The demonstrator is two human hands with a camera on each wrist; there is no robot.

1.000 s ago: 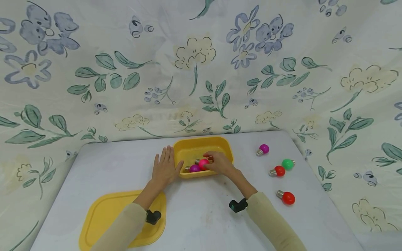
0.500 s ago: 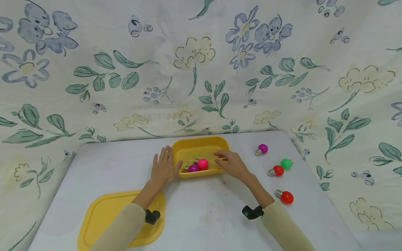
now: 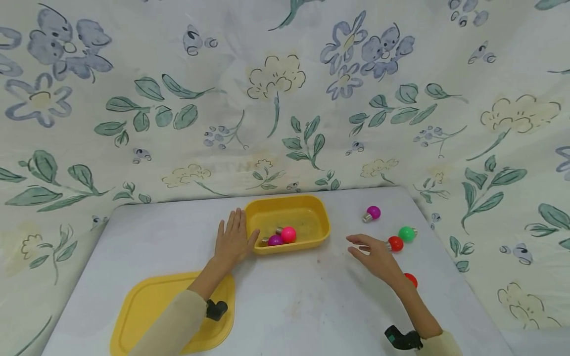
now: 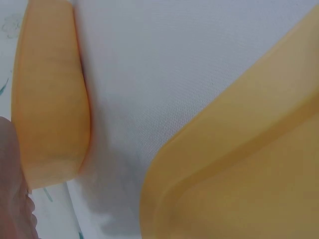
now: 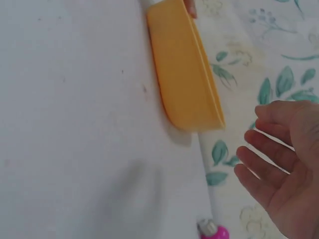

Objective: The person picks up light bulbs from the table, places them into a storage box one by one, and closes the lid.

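Note:
A yellow plastic container (image 3: 307, 244) stands at the back middle of the table, with a purple light bulb (image 3: 275, 240) and a pink light bulb (image 3: 289, 235) lying inside. My left hand (image 3: 231, 242) rests with straight fingers against the container's left side. My right hand (image 3: 374, 254) holds nothing; its fingers are loosely bent above the table, right of the container. Close behind that hand lies a red bulb (image 3: 396, 244), its metal base partly covered by the hand. A second red bulb (image 3: 411, 280) is mostly hidden behind the right wrist.
A green bulb (image 3: 406, 234) and a magenta bulb (image 3: 374, 212) lie on the right part of the white table (image 3: 285, 306). At the front left lies a flat yellow lid (image 3: 147, 306), partly under the left forearm. Flowered cloth (image 3: 276, 113) hangs behind the table.
My right hand has let go of the pink bulb inside the container and moved right, out over the table near the red bulbs. My left hand stays at the container's side.

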